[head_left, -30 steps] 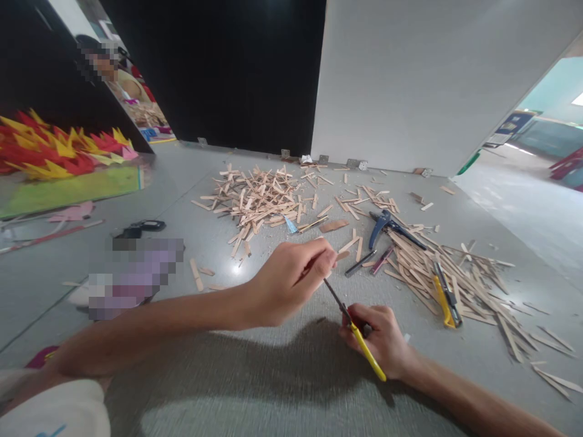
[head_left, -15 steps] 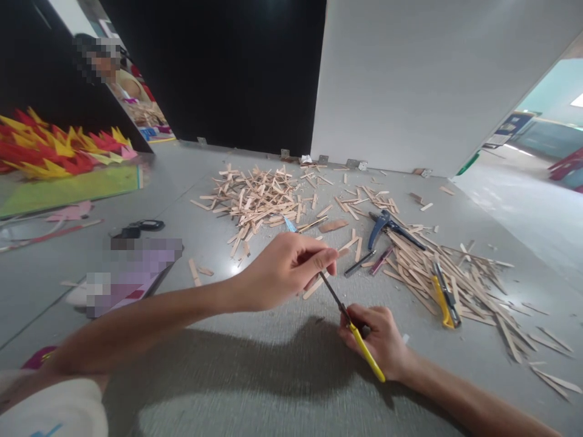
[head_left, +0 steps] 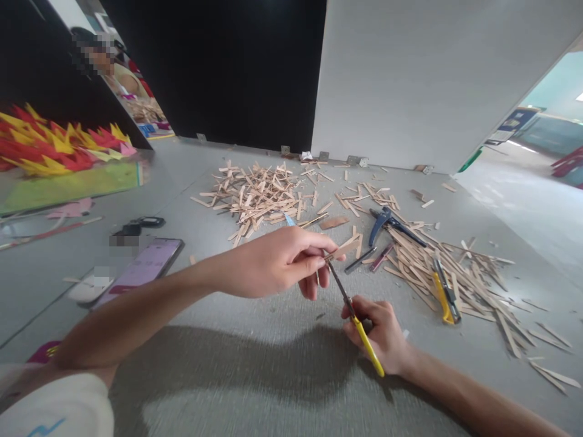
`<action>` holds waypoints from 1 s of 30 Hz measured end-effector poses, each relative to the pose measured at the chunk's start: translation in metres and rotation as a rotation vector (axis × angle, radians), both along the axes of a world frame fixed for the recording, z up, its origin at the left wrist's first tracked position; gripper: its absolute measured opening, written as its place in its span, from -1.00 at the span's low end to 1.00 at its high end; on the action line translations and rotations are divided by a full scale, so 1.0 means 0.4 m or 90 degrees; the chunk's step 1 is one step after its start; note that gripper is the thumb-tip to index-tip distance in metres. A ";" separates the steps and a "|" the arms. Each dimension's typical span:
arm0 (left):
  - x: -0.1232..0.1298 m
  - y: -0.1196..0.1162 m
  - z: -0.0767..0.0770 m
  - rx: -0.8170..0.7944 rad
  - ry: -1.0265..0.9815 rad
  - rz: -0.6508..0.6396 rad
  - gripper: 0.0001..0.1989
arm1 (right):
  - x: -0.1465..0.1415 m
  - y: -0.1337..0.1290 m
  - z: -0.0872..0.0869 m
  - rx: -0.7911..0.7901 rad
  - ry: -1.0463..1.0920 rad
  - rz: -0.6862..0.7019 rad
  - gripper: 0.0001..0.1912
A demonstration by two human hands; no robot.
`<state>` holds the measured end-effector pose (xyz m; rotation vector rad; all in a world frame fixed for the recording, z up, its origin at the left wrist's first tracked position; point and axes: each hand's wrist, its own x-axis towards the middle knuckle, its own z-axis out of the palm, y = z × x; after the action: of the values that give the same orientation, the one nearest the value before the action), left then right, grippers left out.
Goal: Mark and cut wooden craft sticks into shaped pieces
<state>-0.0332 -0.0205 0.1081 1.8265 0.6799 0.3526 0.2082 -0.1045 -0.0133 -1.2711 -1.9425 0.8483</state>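
My left hand (head_left: 277, 261) pinches a flat wooden craft stick (head_left: 346, 248) between thumb and forefinger, its other fingers hanging loose below. Its free end points right, over loose sticks on the floor. My right hand (head_left: 380, 334) is wrapped round a pair of scissors with yellow handles (head_left: 368, 349). The dark blades (head_left: 339, 284) point up and left, and their tip meets the stick by my left fingertips. Whether the blades are apart there is too small to tell. Behind my hands lies a heap of short stick pieces (head_left: 255, 197).
Longer craft sticks (head_left: 414, 264) spread at the right, with blue-handled pliers (head_left: 382, 224) and a yellow box cutter (head_left: 444, 291). A phone (head_left: 152, 264) lies left of my arm. Upright black (head_left: 228, 73) and white panels (head_left: 392, 79) stand behind. A person (head_left: 127, 82) sits far left.
My left hand has turned and loosened its lower fingers, and the craft stick now shows past the fingertips. The scissors have shifted slightly, their tip now at the stick.
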 end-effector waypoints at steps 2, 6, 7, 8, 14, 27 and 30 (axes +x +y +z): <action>0.001 0.000 -0.001 -0.004 -0.004 0.012 -0.86 | 0.000 0.001 0.000 0.002 0.003 0.000 -0.73; -0.002 0.004 -0.003 -0.008 -0.010 0.015 -0.88 | 0.001 0.003 0.000 -0.005 0.008 0.003 -0.73; -0.002 0.005 -0.003 -0.008 -0.009 0.013 -0.87 | 0.001 0.004 -0.001 -0.006 0.009 0.002 -0.73; -0.002 0.005 -0.003 -0.008 -0.008 0.013 -0.87 | 0.001 0.004 -0.001 -0.005 0.011 0.000 -0.72; -0.001 0.003 0.000 -0.001 0.009 0.017 -0.86 | 0.002 0.006 -0.009 -0.010 0.008 0.003 -0.68; 0.000 0.006 -0.001 0.005 0.005 0.016 -0.89 | 0.010 0.008 -0.017 0.005 -0.011 0.005 -0.57; -0.003 0.008 -0.002 0.016 0.017 0.011 -0.86 | 0.011 0.007 -0.027 0.032 -0.019 0.002 -0.56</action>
<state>-0.0344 -0.0172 0.1073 1.8537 0.7135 0.3497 0.2127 -0.1015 -0.0243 -1.2582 -1.9775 0.7807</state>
